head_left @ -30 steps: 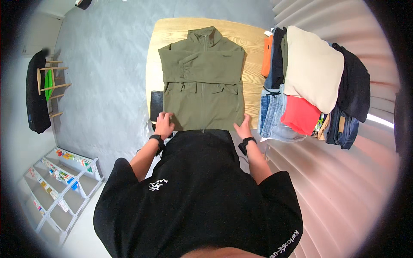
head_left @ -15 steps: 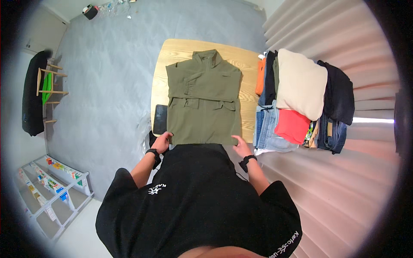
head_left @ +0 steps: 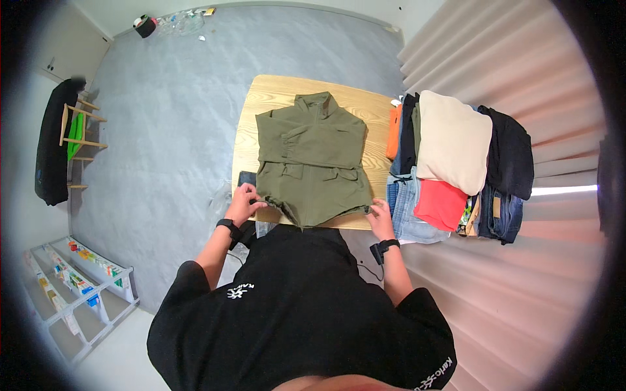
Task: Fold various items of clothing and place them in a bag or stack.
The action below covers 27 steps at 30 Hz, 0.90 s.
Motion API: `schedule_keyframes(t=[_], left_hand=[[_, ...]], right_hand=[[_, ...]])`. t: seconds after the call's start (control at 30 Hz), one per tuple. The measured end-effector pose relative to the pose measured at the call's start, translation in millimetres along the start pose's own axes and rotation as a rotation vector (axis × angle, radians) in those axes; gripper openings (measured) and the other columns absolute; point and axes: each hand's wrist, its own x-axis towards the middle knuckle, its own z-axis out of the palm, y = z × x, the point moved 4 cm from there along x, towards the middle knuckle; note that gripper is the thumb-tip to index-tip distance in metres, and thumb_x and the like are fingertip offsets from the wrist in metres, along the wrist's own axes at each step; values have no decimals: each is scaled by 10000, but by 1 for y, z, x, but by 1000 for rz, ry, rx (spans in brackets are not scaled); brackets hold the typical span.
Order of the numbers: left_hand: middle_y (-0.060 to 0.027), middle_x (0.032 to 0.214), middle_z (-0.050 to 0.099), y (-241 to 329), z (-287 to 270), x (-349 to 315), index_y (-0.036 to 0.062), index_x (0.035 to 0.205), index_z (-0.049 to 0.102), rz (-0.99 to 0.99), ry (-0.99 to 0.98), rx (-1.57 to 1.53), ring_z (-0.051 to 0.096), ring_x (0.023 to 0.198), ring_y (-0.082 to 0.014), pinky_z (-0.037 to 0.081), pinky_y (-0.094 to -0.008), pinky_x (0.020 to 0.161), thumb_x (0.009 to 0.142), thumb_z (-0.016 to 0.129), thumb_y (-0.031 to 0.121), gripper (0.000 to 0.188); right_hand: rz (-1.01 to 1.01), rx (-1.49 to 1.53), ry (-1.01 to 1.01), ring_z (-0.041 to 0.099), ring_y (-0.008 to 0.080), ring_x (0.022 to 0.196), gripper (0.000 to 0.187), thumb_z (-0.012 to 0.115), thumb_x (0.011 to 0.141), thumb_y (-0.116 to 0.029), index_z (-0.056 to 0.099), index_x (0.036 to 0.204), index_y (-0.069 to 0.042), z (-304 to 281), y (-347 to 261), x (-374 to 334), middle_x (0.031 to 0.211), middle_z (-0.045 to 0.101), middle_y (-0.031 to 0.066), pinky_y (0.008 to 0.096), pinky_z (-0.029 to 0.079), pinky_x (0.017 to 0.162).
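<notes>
Hands and jacket, seen from above. The left hand (head_left: 244,201) pinches the left corner of the hem between thumb and fingers; the right hand (head_left: 381,214) pinches the right corner likewise. Between them the olive jacket (head_left: 319,186) lies front up on the tabletop (head_left: 246,146), collar far, sleeves crossed over the chest, the hem raised at both corners and sagging at its middle to the near edge.

Possible faults: uneven lift of the corners would probably skew the hem; the sagging middle could bunch or slip over the near edge; a pull toward the body might shift the loose sleeves. The dark flat object (head_left: 247,177) at the left — partly hidden beside the jacket and close to the left hand — could be caught and knocked off. At the right, a wide sweep of the arm might topple the clothes pile, whose cream garment (head_left: 454,140) sits high.

Writing: the black shirt (head_left: 306,313) bears white lettering with an emblem at the chest and again on the right sleeve. A tan patch (head_left: 497,207) on the dark jeans — presumably a label — is too small to read. No lettering is discernible on the jacket.
</notes>
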Motion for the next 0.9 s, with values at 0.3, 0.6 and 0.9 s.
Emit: schedule_keyframes(t=[0.3, 0.6, 0.9], left_hand=[[-113, 729, 588, 22, -6, -32, 12, 900, 597, -375, -536, -270, 531, 648, -157, 449, -291, 645, 816, 635, 210, 218], [-4, 760, 547, -10, 1, 64, 1, 910, 552, -249, -36, -435, 456, 705, -69, 407, -247, 630, 909, 515, 207, 209], [-187, 822, 637, -57, 28, 144, -14, 959, 579, -473, 286, 153, 613, 791, -317, 470, -382, 715, 873, 524, 189, 227]], right_hand=[[58, -214, -266, 500, 263, 1044, 219, 693, 688, -164, 644, 841, -15, -35, 13, -52, 1132, 597, 37, 353, 392, 907], [-28, 16, -53, 356, 219, 570, 302, 619, 813, -198, 442, 717, 27, -69, 2, 61, 603, 413, 131, 335, 355, 545], [108, 64, 321, 633, 260, 799, 214, 569, 823, -190, 577, 917, 2, -3, 45, 171, 850, 644, 136, 330, 487, 737]])
